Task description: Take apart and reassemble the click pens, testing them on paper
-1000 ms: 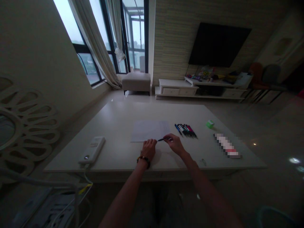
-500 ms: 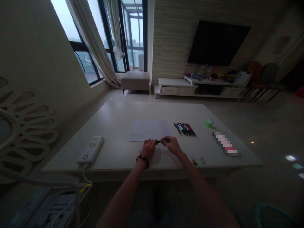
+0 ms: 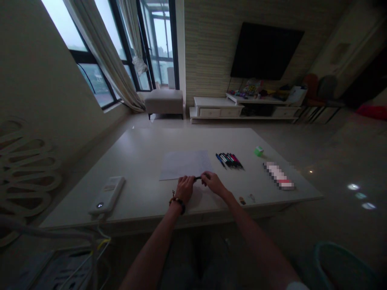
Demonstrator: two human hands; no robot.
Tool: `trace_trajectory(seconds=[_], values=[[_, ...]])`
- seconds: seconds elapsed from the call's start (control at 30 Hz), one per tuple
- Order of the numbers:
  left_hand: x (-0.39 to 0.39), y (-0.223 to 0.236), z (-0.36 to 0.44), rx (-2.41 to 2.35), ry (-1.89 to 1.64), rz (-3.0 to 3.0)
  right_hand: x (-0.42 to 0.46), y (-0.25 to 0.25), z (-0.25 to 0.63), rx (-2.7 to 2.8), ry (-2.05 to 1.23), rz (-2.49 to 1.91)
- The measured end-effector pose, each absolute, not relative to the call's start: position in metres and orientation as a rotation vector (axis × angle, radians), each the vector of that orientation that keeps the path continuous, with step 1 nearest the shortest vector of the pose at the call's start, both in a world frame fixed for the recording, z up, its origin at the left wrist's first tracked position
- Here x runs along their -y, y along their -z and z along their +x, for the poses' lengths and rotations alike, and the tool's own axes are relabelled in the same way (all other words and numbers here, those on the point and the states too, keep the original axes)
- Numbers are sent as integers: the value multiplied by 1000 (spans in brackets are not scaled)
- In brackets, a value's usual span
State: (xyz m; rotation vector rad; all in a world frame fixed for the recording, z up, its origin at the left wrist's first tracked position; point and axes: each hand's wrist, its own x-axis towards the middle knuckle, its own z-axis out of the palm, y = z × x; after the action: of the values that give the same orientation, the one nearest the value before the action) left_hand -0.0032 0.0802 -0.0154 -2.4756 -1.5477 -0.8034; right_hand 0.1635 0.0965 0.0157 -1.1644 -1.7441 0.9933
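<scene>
Between my two hands a dark pen [image 3: 198,178] is held roughly level, just above the near edge of the paper. My left hand [image 3: 185,186], with a beaded bracelet at the wrist, is closed around one end. The fingers of my right hand [image 3: 211,181] pinch the other end. A sheet of white paper [image 3: 184,163] lies flat on the table just beyond both hands. To its right, several pens [image 3: 232,161] lie side by side in a row, with a blue one at the left.
The white table [image 3: 145,145] carries a white box-shaped device [image 3: 108,195] with cables at left. On the right are a small green cube [image 3: 259,151], a blurred-out flat object [image 3: 278,176] and two small items [image 3: 242,200] near the front edge.
The view has turned slightly right, so everything sits further left in the picture. Both hands still hold the pen, at nearly the same spot before the paper.
</scene>
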Motion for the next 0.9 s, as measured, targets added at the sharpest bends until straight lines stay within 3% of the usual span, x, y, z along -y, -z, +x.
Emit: trace_trajectory(seconds=[0.9], values=[[-79, 16, -3, 1545, 826, -2518, -97, -13, 173, 1803, -1007, -1205]])
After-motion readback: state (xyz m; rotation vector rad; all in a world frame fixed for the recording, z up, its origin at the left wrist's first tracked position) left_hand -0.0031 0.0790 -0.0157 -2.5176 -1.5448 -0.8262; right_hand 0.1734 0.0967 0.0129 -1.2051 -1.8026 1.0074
